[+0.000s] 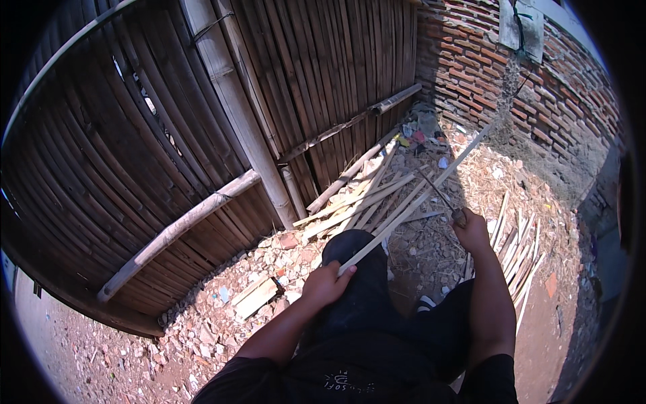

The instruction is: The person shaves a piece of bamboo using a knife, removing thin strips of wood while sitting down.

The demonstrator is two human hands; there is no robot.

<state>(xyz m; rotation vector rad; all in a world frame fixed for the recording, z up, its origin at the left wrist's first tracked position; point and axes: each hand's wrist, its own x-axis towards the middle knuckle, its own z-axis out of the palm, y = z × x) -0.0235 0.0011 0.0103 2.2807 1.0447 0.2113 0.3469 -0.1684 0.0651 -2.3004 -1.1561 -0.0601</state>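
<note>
My left hand (328, 284) is closed around the near end of a long, pale bamboo strip (410, 207). The strip slants up and away to the right across my dark-clad knee, its far end near the foot of the brick wall. In my right hand (471, 231) is the handle of a knife (441, 193), its thin dark blade pointing up and left toward the strip. The blade tip lies close to the strip's edge; whether they touch I cannot tell. Beyond my knee lies a pile of split bamboo pieces (363, 202).
A dark bamboo-slat fence (316, 74) with a thick pole (235, 101) rises at the left. At the back right is a brick wall (464, 67). More thin strips (518, 252) lie right of my right arm. Short pieces (256, 296) rest on rubble ground (195, 337).
</note>
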